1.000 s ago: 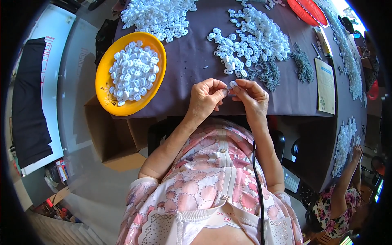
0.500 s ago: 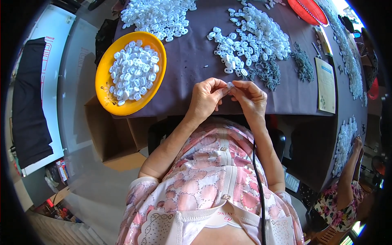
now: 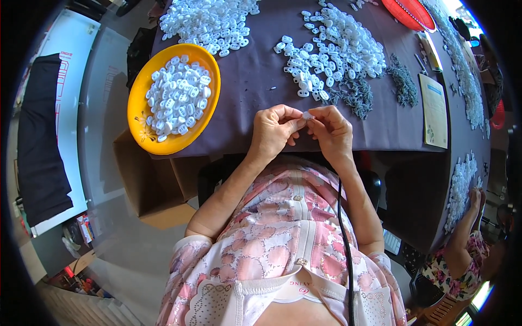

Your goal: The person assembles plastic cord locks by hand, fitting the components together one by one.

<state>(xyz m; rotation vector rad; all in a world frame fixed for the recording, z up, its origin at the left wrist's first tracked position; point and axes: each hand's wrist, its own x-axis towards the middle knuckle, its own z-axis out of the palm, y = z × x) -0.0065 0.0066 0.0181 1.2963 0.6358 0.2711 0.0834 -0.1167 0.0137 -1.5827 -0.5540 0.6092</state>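
Above the table's near edge, my left hand [image 3: 272, 130] and my right hand [image 3: 331, 133] meet, fingertips pinched. Between them is a small white oval plastic piece [image 3: 308, 115], mostly covered by the fingers. Both hands are closed on it. Beyond my right hand lies a loose pile of similar white plastic pieces [image 3: 353, 49], each with small dark openings. At that pile's near side are small grey parts [image 3: 356, 98], with a second grey heap [image 3: 403, 84] to the right. Left of my hands stands a yellow oval bowl [image 3: 140, 92] holding many white pieces.
Another white heap [image 3: 209, 24] lies at the far left of the dark tablecloth [image 3: 244, 98]. A beige booklet [image 3: 433, 111] and a red basket [image 3: 410, 13] are to the right. Below the bowl stands an open cardboard box [image 3: 147, 174]. A co-worker's arm [image 3: 467, 225] reaches toward white pieces at right.
The white piece has tilted slightly between my fingertips, and my right hand has shifted a little left. The co-worker's arm has moved a little.
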